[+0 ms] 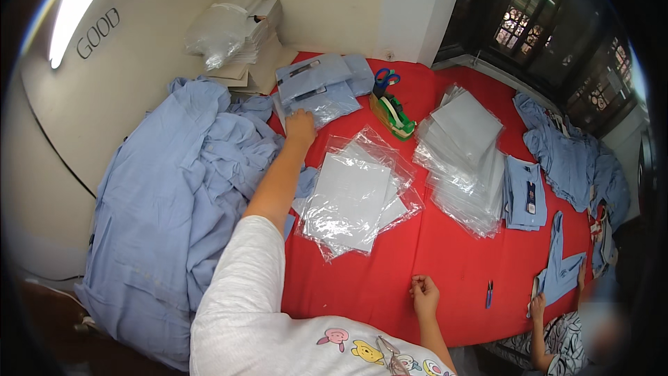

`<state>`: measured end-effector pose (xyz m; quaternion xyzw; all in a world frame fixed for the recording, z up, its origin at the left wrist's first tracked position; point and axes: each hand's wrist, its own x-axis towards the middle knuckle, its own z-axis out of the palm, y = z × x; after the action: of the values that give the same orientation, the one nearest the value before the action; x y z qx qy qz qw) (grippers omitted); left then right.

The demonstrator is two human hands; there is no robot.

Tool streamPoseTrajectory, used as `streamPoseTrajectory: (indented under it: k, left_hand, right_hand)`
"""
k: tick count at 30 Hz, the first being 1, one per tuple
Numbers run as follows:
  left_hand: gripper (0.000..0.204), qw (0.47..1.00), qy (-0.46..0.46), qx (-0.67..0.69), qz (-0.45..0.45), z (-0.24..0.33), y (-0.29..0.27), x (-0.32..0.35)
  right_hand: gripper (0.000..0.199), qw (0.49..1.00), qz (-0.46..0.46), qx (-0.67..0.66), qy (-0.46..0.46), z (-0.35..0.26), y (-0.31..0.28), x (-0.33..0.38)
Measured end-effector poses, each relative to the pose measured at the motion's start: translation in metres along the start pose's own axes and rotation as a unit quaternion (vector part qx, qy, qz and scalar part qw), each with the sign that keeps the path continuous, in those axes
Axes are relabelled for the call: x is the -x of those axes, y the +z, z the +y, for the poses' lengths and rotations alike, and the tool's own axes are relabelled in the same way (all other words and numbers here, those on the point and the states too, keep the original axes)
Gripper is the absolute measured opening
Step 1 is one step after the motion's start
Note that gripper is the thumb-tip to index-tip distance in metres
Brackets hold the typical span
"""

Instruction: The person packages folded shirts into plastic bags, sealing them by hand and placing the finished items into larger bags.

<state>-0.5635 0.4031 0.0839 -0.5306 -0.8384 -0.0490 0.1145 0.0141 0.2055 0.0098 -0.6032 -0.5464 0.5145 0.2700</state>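
My left arm is stretched far across the red table. My left hand [300, 127] is closed at the near-left edge of a bagged blue shirt [332, 104], on a pile of folded shirts [313, 73]. Part of its grip is hidden behind the hand. Near the table's front edge my right hand [425, 297] hovers or rests with its fingers curled in, and nothing shows in them. Between the two hands lie clear plastic bags with white boards [346, 200], stacked at differing angles.
A large heap of blue shirts [160, 195] fills the left. Blue scissors [387, 78] and a green tape dispenser [395, 117] stand behind the bags. More bagged boards [466, 125], a folded shirt [523, 198] and a pen [489, 295] lie right. A co-worker's hand [538, 306] handles blue cloth.
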Motion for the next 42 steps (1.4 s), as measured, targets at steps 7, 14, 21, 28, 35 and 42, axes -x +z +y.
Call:
streamPoseTrajectory:
  k: [7,14,21,28,35,42]
  left_hand:
    - [0.021,0.981,-0.083,0.160,0.076,-0.005,0.005,0.004]
    - [0.023,0.734,0.004,0.663,-0.149,0.103,-0.124,0.120]
    - [0.016,0.384,0.003,0.745,-0.545,0.271,-0.172,0.270]
    - [0.032,0.478,-0.041,0.706,-0.521,0.456,-0.115,0.260]
    - [0.066,0.269,-0.214,0.834,-0.432,0.683,-0.046,0.200]
    - [0.069,0.278,-0.376,0.869,-0.163,0.759,-0.027,0.170]
  right_hand:
    - [0.007,0.999,-0.001,-0.019,0.048,-0.004,-0.004,-0.007]
    - [0.047,0.976,-0.098,-0.193,0.036,-0.067,-0.012,-0.013]
    - [0.068,0.790,-0.188,-0.583,-0.016,-0.040,-0.062,0.001]
    - [0.041,0.862,0.057,-0.499,0.066,0.025,-0.214,0.057]
    - [0.024,0.869,0.186,-0.434,0.148,0.137,-0.322,0.161]
    - [0.016,0.833,0.264,-0.456,0.169,0.186,-0.373,0.206]
